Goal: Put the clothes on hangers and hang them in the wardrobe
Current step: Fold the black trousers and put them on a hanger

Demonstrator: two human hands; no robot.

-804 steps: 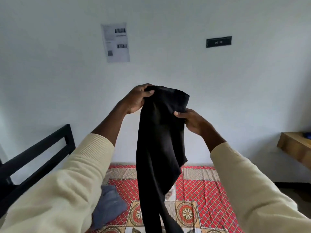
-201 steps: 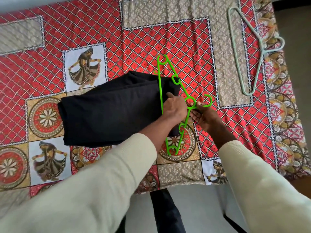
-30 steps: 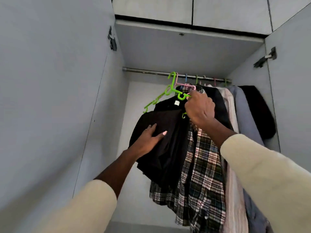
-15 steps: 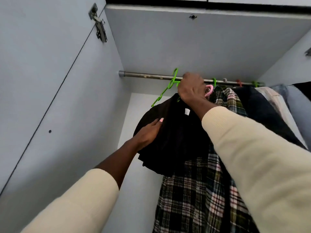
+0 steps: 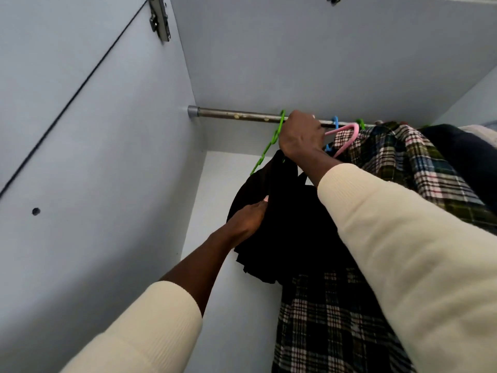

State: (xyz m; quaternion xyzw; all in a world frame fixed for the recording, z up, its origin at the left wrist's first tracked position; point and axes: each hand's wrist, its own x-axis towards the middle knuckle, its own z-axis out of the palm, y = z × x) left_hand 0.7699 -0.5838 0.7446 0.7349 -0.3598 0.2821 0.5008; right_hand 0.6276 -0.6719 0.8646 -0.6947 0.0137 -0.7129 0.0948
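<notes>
The right hand is raised to the wardrobe rail with its fingers curled round the neck of the green hanger. The grip is closed on the hanger. The hook itself lies under the knuckles, so whether it is fully seated over the rail cannot be confirmed.

The black garment hangs from the green hanger, directly below the right hand and just left of the plaid shirt. The left hand rests on the garment's near left face with the fingers extended and flat against the cloth. It presses and steadies the cloth without grasping it.

Key relation: the rail's long axis runs left to right across the far side of the wardrobe. The hanger's visible arm slopes down and to the left from the rail. The right hand is the nearer hand to the rail and controls the hook. The bare length of rail lies to the left of the hook.

Concealed or unclear:
- The right arm of the green hanger is behind the right hand and sleeve.
- A pink hanger and a blue hanger sit just right of the right hand. Their hooks are only partly visible.
- The lower edge of the plaid shirt is cut off by the frame.
</notes>
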